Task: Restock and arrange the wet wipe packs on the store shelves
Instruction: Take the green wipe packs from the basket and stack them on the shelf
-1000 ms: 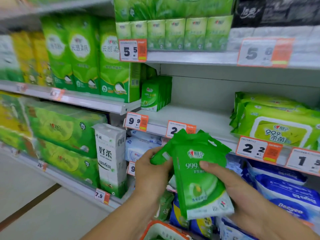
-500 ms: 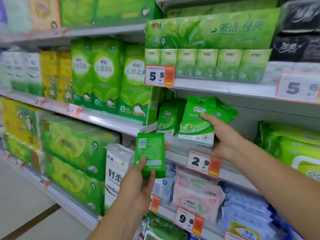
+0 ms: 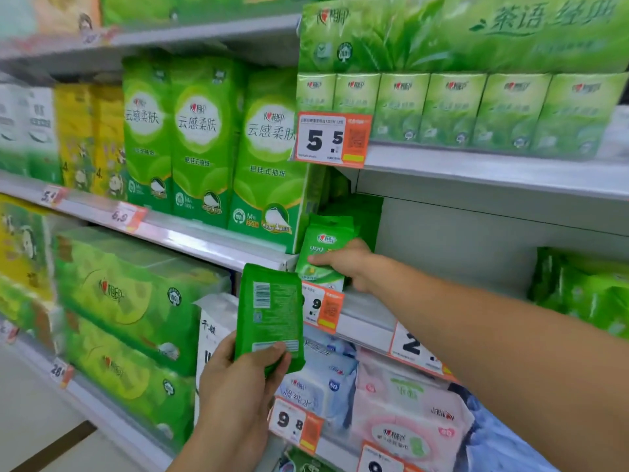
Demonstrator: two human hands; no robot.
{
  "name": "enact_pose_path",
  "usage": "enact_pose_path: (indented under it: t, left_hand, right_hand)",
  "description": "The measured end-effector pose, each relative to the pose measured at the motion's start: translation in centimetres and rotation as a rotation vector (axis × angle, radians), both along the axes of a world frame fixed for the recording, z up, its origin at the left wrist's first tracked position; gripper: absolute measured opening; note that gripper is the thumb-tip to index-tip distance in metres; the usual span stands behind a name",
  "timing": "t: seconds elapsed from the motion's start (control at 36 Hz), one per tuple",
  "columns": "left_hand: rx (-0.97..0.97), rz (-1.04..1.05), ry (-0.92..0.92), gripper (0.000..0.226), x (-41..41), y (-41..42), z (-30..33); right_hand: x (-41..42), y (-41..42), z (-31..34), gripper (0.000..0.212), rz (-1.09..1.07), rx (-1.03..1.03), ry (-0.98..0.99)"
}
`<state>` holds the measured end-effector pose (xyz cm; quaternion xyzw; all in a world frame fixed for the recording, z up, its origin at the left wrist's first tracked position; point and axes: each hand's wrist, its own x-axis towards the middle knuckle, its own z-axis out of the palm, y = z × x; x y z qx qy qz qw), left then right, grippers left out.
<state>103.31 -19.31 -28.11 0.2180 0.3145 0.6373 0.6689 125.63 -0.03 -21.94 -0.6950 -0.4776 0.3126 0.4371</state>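
Two green wipe packs: right hand (image 3: 343, 262) grips front pack (image 3: 323, 248) upright on mid shelf (image 3: 366, 310), far left end; left hand (image 3: 238, 379) pinches back-facing pack (image 3: 270, 313) nearer, w/ thumb on its bottom edge.

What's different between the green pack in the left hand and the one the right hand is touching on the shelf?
The pack in the left hand shows its back, with a barcode and small print; the pack on the shelf shows its front, with the logo and "999". The first is held in the air below the shelf edge by the left hand; the second stands on the shelf under the right hand. Both are upright, green soft packs.
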Motion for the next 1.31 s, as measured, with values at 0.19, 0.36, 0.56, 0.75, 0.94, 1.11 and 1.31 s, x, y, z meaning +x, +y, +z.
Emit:
enact_pose_path:
  t: [0.19,0.36,0.56,0.75,0.94,1.11,1.31]
  left_hand:
    - [0.041,0.059,0.039,0.029,1.1,-0.1,-0.2]
    - [0.277,0.241,0.300,0.039,1.8,0.3,-0.5]
    - [0.887,0.365,0.764,0.070,1.7,-1.5,1.3]
    - [0.450,0.095,0.356,0.050,2.0,-2.6,2.4]
    - [0.548,-0.140,0.550,0.032,3.3,-4.2,2.5]
    - [0.620,0.184,0.831,0.056,3.5,-2.0,1.3]
    - [0.557,0.219,1.000,0.052,3.8,-0.1,0.2]
  right_hand:
    - [-5.0,-5.4,2.2,0.133,-0.048,-0.063,-0.215]
    - [-4.2,-10.6,4.2,0.115,-0.132,0.017,-0.413]
    - [-2.7,-22.2,3.8,0.047,0.509,-0.185,0.396]
    - [-1.0,-24.7,1.1,0.044,0.449,0.026,0.554]
    - [-2.4,-25.5,1.1,0.036,0.468,-0.021,0.153]
    - [-4.6,-20.7,4.0,0.024,0.317,0.275,0.085]
    - [-3.7,-9.5,4.3,0.035,0.017,0.281,-0.160]
